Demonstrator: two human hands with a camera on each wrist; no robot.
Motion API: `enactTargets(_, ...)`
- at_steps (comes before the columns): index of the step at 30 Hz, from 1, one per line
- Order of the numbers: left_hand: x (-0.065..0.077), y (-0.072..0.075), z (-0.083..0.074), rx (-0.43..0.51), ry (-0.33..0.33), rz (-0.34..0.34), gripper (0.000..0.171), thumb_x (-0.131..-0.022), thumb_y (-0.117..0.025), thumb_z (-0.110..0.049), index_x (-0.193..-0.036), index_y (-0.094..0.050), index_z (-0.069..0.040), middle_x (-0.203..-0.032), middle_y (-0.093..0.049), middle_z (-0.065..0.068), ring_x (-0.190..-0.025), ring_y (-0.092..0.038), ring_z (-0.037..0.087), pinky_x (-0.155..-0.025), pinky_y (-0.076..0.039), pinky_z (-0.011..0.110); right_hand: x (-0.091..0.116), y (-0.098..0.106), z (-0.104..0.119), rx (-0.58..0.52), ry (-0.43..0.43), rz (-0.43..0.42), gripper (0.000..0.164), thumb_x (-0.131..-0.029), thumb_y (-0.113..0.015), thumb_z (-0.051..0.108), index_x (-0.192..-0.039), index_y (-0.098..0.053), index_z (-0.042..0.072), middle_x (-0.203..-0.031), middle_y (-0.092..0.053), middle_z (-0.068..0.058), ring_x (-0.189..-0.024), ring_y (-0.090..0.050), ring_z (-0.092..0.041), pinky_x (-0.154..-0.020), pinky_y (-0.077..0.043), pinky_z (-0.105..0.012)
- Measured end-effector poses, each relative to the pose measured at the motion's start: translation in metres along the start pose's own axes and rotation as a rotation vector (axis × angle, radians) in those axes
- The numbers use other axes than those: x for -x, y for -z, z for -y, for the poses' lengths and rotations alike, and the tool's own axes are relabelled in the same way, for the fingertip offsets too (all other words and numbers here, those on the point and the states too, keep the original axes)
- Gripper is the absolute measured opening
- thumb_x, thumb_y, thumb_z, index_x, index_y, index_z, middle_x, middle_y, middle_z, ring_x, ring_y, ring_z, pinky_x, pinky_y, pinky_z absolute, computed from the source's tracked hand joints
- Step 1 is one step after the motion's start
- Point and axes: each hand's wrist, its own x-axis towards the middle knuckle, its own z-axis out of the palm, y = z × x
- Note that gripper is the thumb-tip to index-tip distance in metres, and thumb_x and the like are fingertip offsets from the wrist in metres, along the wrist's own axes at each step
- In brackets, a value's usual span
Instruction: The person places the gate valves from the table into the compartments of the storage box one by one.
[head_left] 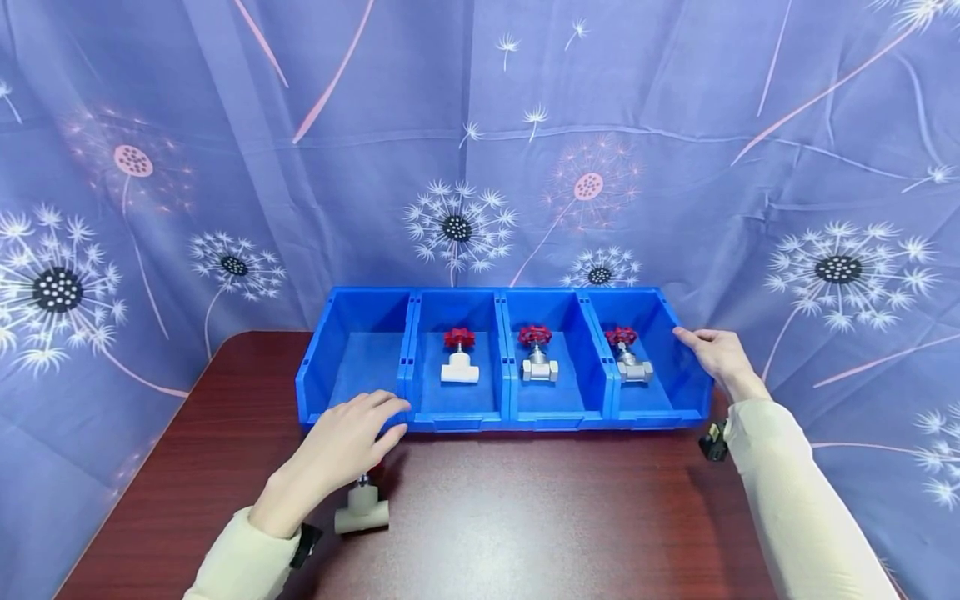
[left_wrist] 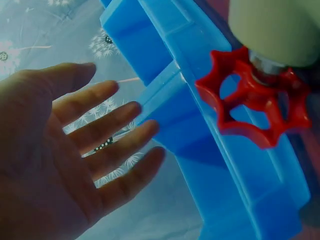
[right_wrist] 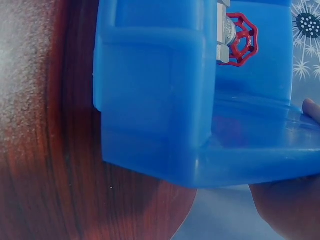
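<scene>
My left hand [head_left: 348,437] hovers with fingers spread in front of the leftmost compartment of a blue storage bin [head_left: 465,423]; it holds nothing. Below that hand, a beige valve [head_left: 363,510] lies on the table, its red handwheel [left_wrist: 265,135] mostly covered in the head view. At the bin's right end, my right hand [head_left: 723,358] pinches the side wall, thumb over the rim and the other fingers outside. A white valve [head_left: 460,371] lies in the second compartment. Metal valves with red handwheels lie in the third [head_left: 539,368] and fourth [head_left: 634,370].
The dark red wooden table [head_left: 540,517] carries the bin near its back edge. Behind it hangs a blue-purple curtain [head_left: 360,200] printed with dandelions. The leftmost compartment [head_left: 371,358] shows a bare blue floor.
</scene>
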Motion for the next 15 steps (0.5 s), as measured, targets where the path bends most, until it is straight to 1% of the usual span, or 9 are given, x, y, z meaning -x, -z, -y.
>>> enactTargets(3, 0.008, -0.001, 0.003, -0.023, 0.007, 0.016, 0.034, -0.095, -0.064, -0.03, -0.124, -0.066, -0.011, -0.121, -0.064, 0.01, -0.109, -0.061, 0.031, -0.084, -0.052, 0.051, 0.001, -0.001, 0.0, -0.003, 0.004, -0.007, 0.076, -0.093, -0.05, 0.06, -0.129, -0.057, -0.006, -0.139, -0.044, -0.032, -0.128, -0.038, -0.047, -0.105, -0.029, -0.06)
enactTargets(8, 0.022, -0.003, 0.004, -0.026, 0.02, 0.032, 0.033, -0.094, -0.065, -0.029, -0.121, -0.067, -0.01, -0.118, -0.064, 0.009, -0.107, -0.061, 0.03, -0.084, -0.052, 0.05, 0.002, -0.002, 0.0, 0.003, 0.026, -0.024, 0.073, -0.093, -0.051, 0.059, -0.125, -0.06, -0.006, -0.135, -0.048, -0.03, -0.122, -0.041, -0.044, -0.103, -0.031, -0.056)
enactTargets(15, 0.035, -0.006, 0.0, -0.043, 0.056, 0.065, 0.033, -0.092, -0.067, -0.029, -0.12, -0.068, -0.011, -0.117, -0.064, 0.008, -0.107, -0.06, 0.03, -0.085, -0.051, 0.05, 0.001, -0.001, 0.0, 0.006, 0.024, -0.012, 0.074, -0.094, -0.05, 0.059, -0.127, -0.058, -0.006, -0.138, -0.045, -0.032, -0.125, -0.04, -0.046, -0.103, -0.03, -0.058)
